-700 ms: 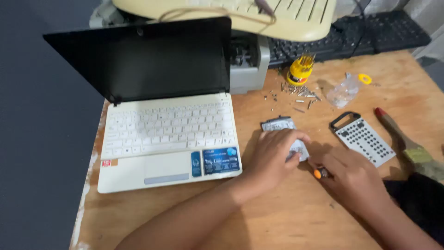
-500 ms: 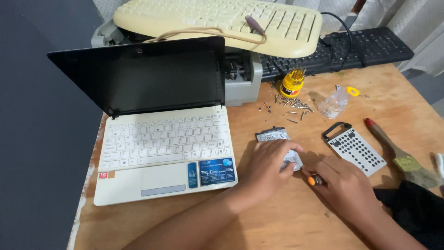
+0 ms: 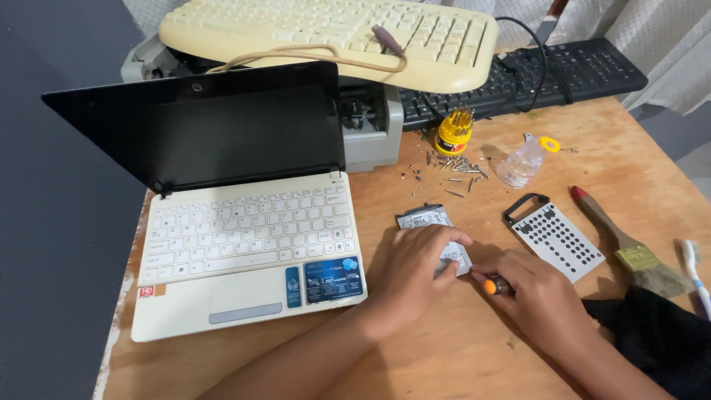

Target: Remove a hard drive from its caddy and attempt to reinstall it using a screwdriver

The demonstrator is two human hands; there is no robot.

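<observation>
matt wood table (image 3: pixel 459 355), glossy blk laptop screen (image 3: pixel 222 126), metal drive (image 3: pixel 426 219)

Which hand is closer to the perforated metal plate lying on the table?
Right. The right hand, gripping an orange-tipped screwdriver, sits just below the perforated metal plate. The left hand rests farther left on the silver drive.

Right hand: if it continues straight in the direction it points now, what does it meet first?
The right hand points left with a small orange-tipped screwdriver. Its way leads directly into the hard drive under the left hand, probably the drive's near edge first.
</observation>
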